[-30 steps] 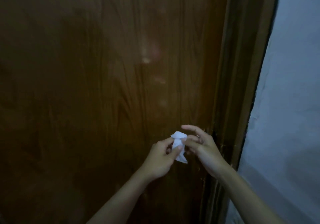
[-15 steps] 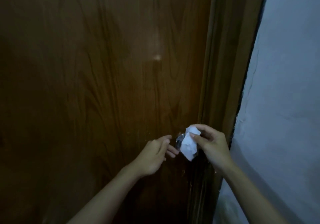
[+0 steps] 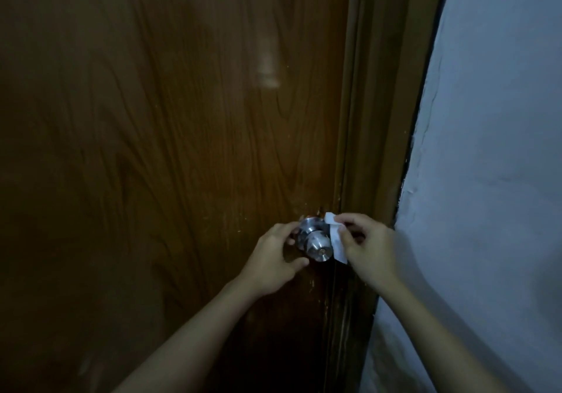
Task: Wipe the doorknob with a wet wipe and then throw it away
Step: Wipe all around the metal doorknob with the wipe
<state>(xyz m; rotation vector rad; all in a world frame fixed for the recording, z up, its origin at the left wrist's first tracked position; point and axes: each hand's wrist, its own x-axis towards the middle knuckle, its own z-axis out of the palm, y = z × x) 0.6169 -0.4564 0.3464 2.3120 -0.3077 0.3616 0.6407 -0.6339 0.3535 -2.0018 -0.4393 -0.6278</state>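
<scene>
The right hand [image 3: 369, 248] pinches the wet wipe [image 3: 336, 240] between thumb and forefinger, the white strip hanging down from the grip with its long side roughly upright, just beside the right flank of the doorknob [image 3: 314, 245]. The knob lies to the left of those fingers, its stem running out from the door [image 3: 167, 149] toward the camera. The left hand [image 3: 273, 255] cups the knob's other side with fingers curled toward it; in this dim light I cannot be sure they actually clasp the metal. The wipe hand looks the nearer of the two for wiping, and need only carry the strip leftward onto the knob's rounded face.
</scene>
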